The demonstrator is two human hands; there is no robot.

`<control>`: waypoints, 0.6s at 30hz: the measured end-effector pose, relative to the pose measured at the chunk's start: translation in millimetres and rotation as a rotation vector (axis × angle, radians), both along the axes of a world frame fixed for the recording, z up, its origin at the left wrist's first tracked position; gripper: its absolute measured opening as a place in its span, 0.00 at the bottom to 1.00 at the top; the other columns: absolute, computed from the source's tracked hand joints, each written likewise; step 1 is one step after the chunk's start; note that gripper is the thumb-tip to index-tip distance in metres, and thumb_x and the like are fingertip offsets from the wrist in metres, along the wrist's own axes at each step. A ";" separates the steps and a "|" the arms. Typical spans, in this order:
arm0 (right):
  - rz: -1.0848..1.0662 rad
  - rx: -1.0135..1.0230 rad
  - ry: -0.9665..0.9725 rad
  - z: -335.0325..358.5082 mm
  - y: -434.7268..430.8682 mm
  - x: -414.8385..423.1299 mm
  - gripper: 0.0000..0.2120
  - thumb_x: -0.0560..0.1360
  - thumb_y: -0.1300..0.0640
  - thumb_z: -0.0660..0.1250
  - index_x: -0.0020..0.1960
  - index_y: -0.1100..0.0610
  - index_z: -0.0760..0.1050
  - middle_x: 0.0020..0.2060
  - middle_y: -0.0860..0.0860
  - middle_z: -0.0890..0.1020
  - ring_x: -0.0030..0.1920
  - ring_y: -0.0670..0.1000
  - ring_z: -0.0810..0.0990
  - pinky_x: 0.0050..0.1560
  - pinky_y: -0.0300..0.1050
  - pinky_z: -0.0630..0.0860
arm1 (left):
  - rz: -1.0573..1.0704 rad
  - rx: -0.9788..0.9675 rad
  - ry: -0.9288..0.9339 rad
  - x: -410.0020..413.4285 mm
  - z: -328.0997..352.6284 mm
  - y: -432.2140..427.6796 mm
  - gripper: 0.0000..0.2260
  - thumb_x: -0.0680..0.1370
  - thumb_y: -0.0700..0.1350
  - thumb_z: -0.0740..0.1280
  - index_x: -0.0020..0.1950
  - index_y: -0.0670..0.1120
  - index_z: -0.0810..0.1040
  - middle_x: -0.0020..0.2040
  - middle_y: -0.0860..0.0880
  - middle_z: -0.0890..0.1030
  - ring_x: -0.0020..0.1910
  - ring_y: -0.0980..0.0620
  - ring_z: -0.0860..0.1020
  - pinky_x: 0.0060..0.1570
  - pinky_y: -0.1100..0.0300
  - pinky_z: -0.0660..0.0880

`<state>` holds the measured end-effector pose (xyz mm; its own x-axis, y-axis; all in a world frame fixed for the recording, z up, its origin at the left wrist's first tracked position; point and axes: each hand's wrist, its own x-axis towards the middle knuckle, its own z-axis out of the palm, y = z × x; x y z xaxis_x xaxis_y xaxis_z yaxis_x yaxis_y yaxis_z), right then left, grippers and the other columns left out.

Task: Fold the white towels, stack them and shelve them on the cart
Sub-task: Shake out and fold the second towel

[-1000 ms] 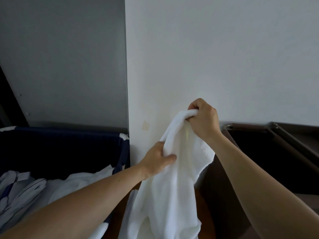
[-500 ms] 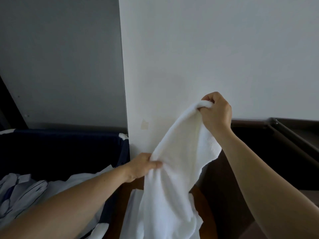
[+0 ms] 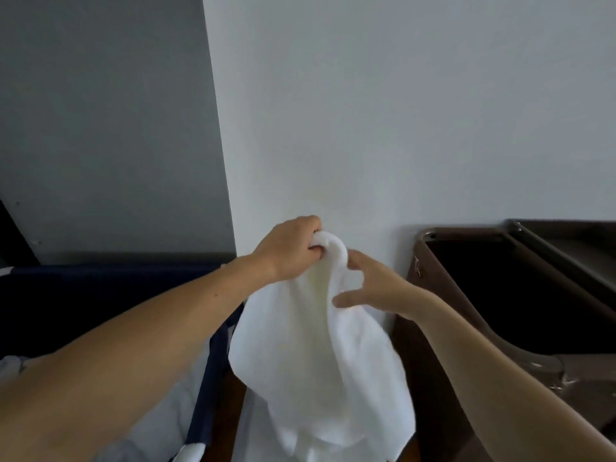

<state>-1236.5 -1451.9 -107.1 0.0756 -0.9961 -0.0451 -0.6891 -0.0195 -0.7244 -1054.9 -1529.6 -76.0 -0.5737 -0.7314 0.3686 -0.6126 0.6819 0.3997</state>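
A white towel point(image 3: 320, 355) hangs in front of me against the white wall. My left hand point(image 3: 293, 248) grips its bunched top edge, fingers curled round the cloth. Just to the right and a little lower, my right hand point(image 3: 366, 285) has thumb and fingers spread and only touches the towel's side. The towel's lower end falls out of view at the bottom. The brown cart point(image 3: 430, 315) stands to the right, its dark top compartment showing nothing inside.
A navy laundry hamper point(image 3: 213, 368) with white and striped linens point(image 3: 160, 421) sits at the lower left. A white wall corner point(image 3: 223, 161) rises straight ahead. Brown floor shows between hamper and cart.
My left hand rose from the towel's side to grip its top. My right hand let go of the top and dropped to the towel's right side, fingers spread.
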 end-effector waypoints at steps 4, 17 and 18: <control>-0.085 -0.081 0.193 -16.6 -13.6 23.7 0.17 0.74 0.54 0.72 0.62 0.52 0.76 0.53 0.49 0.81 0.55 0.51 0.79 0.46 0.41 0.69 | -0.117 0.070 -0.123 -5.4 -28.2 15.1 0.04 0.76 0.44 0.68 0.48 0.46 0.74 0.46 0.50 0.77 0.44 0.48 0.76 0.44 0.54 0.73; -0.464 -0.510 -0.316 32.7 -20.9 17.6 0.13 0.67 0.64 0.61 0.38 0.47 0.79 0.37 0.45 0.82 0.43 0.50 0.80 0.45 0.44 0.76 | 0.054 0.736 -0.080 71.6 -95.4 -6.6 0.23 0.71 0.52 0.76 0.63 0.44 0.80 0.55 0.49 0.83 0.53 0.51 0.82 0.58 0.55 0.79; -0.504 -0.525 -0.357 34.4 -20.1 13.1 0.11 0.64 0.61 0.60 0.37 0.48 0.78 0.36 0.46 0.82 0.43 0.51 0.80 0.45 0.45 0.76 | 0.060 0.732 -0.078 75.6 -93.1 -10.0 0.21 0.73 0.51 0.75 0.63 0.45 0.80 0.56 0.49 0.83 0.53 0.52 0.81 0.55 0.58 0.78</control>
